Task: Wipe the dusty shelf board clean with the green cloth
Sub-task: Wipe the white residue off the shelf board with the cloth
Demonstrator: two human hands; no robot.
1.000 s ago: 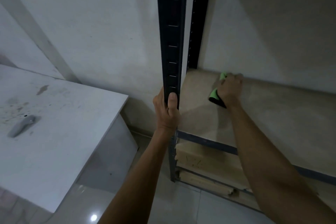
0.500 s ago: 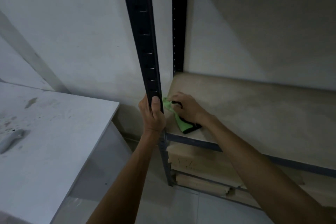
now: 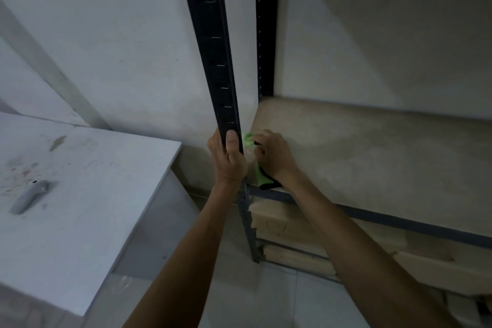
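A pale brown shelf board (image 3: 372,157) lies in a dark metal rack. My right hand (image 3: 274,157) grips the green cloth (image 3: 262,176) with a black edge and presses it on the board's front left corner. A bit of the cloth shows above my fingers, and its end sticks out by my wrist at the board's front edge. My left hand (image 3: 229,160) is wrapped around the rack's front left post (image 3: 213,48), thumb up along its face.
A white table (image 3: 80,194) with stains and a grey handle-shaped object (image 3: 28,197) stands to the left of the rack. Wooden boards (image 3: 287,229) are stacked on the lower level under the shelf. Behind is a white wall; below is a tiled floor.
My right hand dragged the cloth from the board's back left to its front left corner, beside the post. My left hand kept its hold on the post.
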